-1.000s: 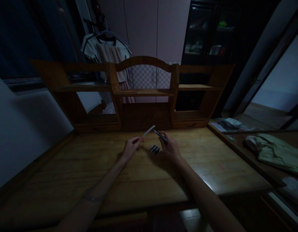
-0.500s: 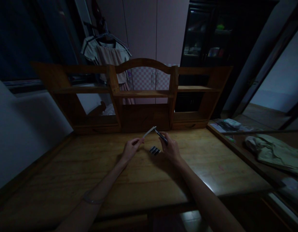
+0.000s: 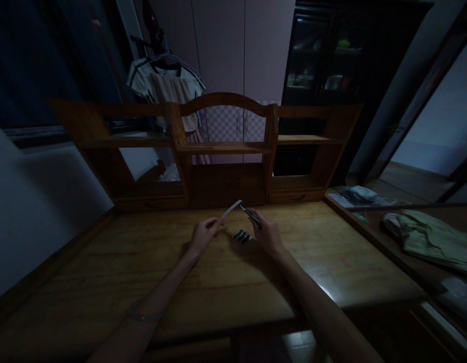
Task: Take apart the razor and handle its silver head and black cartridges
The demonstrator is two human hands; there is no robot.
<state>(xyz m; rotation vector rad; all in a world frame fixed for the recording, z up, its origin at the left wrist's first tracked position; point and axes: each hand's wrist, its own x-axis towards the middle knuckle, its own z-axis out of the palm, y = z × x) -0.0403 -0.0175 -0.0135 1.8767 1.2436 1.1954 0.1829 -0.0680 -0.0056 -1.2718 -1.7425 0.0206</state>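
My left hand (image 3: 206, 234) is closed, pinching the lower end of a narrow pale strip (image 3: 232, 207) that slants up to the right. In my right hand (image 3: 269, 233) is a slim dark-handled tool (image 3: 251, 216) with a metallic tip, gripped by closed fingers and pointing up to the left. The tool's tip meets the upper end of the strip or lies right by it; I cannot tell if they touch. Below, between the hands, a small group of black-and-white striped pieces (image 3: 241, 236) lies on the wooden desk (image 3: 150, 282). Dim light hides their finer detail.
A wooden shelf unit (image 3: 226, 147) rises along the desk's back edge. To the right, beyond a raised wooden edge, lie a pale green cloth (image 3: 426, 237) and a white packet (image 3: 364, 192). Clothes on a hanger (image 3: 169, 83) hang behind the shelf.
The tool in my right hand has tipped slightly lower and moved a little left. The strip's upper end has shifted slightly left and down with it. The striped pieces have stayed put.
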